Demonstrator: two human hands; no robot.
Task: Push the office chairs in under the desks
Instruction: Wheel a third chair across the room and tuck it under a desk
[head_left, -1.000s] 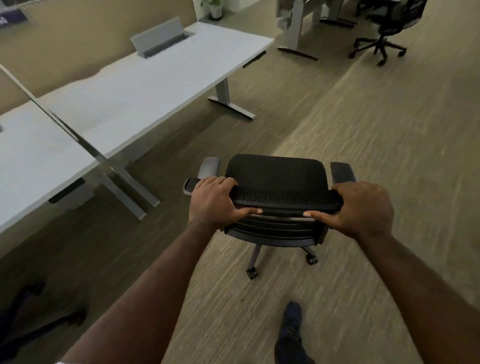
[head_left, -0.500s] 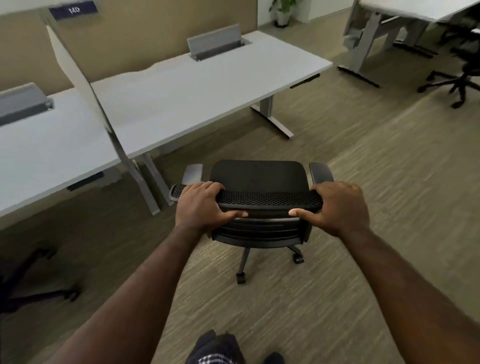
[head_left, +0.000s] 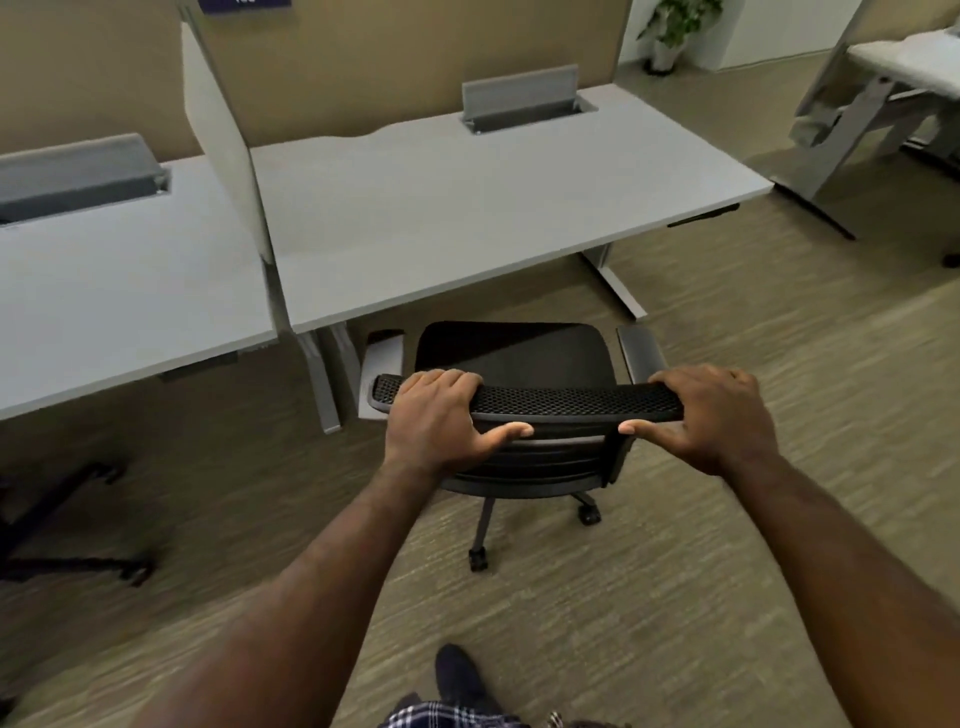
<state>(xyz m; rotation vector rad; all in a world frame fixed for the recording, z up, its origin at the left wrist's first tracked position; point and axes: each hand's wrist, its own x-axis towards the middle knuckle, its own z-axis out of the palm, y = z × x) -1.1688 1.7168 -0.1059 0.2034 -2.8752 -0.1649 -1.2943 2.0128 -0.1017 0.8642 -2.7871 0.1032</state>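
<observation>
A black office chair (head_left: 511, 353) with a mesh backrest and grey armrests stands on the carpet, its seat front right at the front edge of a light grey desk (head_left: 467, 208). My left hand (head_left: 441, 421) grips the left part of the backrest's top edge. My right hand (head_left: 711, 415) grips its right end. The chair faces the desk, and two of its casters show below the seat.
A second grey desk (head_left: 114, 291) stands to the left, split off by a divider panel (head_left: 223, 145). Another chair's black base (head_left: 67, 530) lies under it at lower left. A further desk (head_left: 893, 78) and a potted plant (head_left: 670, 31) are at the back right.
The chair has rolled toward the desk and turned to face it squarely. Both hands kept their hold on the backrest, and I have stepped closer.
</observation>
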